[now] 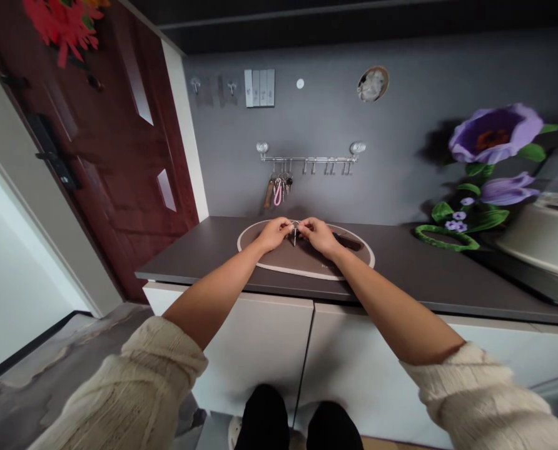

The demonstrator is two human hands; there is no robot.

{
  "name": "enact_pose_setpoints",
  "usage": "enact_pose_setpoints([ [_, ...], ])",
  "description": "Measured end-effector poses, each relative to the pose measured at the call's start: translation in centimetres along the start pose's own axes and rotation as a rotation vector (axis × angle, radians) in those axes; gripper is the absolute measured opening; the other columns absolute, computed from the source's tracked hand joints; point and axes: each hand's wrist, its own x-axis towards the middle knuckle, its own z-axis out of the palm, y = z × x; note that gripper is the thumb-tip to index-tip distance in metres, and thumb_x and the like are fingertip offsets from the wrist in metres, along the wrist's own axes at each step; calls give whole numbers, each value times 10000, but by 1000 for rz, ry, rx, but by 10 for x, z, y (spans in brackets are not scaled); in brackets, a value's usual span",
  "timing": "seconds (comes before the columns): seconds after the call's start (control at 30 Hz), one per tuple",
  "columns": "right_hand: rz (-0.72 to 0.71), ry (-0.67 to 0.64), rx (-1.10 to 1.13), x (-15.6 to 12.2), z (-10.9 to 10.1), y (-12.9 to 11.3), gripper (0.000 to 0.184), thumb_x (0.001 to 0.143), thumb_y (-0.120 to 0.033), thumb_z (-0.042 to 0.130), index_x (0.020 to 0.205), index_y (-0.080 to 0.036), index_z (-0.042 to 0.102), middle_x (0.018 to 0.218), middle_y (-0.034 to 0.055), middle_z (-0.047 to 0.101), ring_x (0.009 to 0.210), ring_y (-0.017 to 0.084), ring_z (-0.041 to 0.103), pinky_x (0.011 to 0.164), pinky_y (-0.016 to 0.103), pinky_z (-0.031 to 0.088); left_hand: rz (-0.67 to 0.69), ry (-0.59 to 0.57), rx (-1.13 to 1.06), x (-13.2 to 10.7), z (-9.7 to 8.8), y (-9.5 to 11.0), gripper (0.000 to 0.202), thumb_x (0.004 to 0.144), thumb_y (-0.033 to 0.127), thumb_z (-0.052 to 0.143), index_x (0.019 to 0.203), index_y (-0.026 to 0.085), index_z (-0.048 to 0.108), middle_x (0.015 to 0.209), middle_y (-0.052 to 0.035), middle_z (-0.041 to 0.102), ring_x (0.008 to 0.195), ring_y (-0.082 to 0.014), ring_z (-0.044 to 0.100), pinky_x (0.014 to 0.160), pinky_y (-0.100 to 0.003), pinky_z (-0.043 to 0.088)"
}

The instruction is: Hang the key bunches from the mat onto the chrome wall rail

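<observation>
Both my hands meet over an oval brown mat (307,265) on a dark countertop (401,269). My left hand (275,232) and my right hand (317,234) pinch a small metal key ring (295,226) between them, with a key hanging down from it. The fingers of both hands are closed on the ring. On the wall behind, a chrome hook rail (309,159) carries a bunch of keys (279,187) with a pink loop and a brown tag at its left end.
A dark red door (96,156) stands at the left. White cabinet doors (260,350) lie below the countertop. A purple felt flower ornament (485,169) and a grey appliance (546,237) occupy the right side. Switches (259,87) sit high on the grey wall.
</observation>
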Motion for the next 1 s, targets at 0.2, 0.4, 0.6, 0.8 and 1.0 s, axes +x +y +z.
enact_pose_setpoints([
  [0.2, 35, 0, 112, -2, 0, -3, 132, 675, -281, 544, 700, -156, 508, 618, -33, 515, 566, 76, 460, 577, 197, 381, -14, 32, -70, 1, 3, 2, 179, 771, 276, 444, 712, 131, 531, 667, 5, 545, 630, -91, 475, 632, -215, 397],
  [0.4, 3, 40, 155, 0, -1, -3, 183, 646, -320, 573, 679, -149, 518, 594, -36, 503, 556, 75, 431, 558, 198, 349, -66, 99, -155, 2, 6, -1, 192, 751, 306, 465, 733, 132, 543, 694, -12, 573, 651, -104, 502, 645, -229, 405],
  [0.6, 18, 75, 249, 9, -2, -8, 233, 643, -368, 579, 687, -149, 515, 583, -32, 505, 540, 74, 435, 549, 205, 356, -121, 128, -162, 3, 9, -7, 170, 741, 281, 464, 714, 134, 544, 650, -4, 561, 605, -101, 487, 609, -227, 396],
  [0.8, 93, 165, 380, 31, -8, -27, 184, 634, -297, 618, 682, -156, 510, 657, -7, 553, 632, 99, 539, 637, 234, 436, -149, 127, -172, 4, 10, -7, 155, 724, 262, 465, 658, 135, 526, 595, 6, 522, 561, -97, 451, 589, -226, 365],
  [1.0, 166, 221, 454, 63, -15, -45, 39, 751, -160, 483, 713, -169, 482, 664, -13, 530, 609, 83, 571, 592, 226, 484, -164, 122, -193, 5, 13, -8, 145, 722, 260, 471, 668, 138, 527, 594, 10, 508, 559, -94, 442, 578, -219, 350],
])
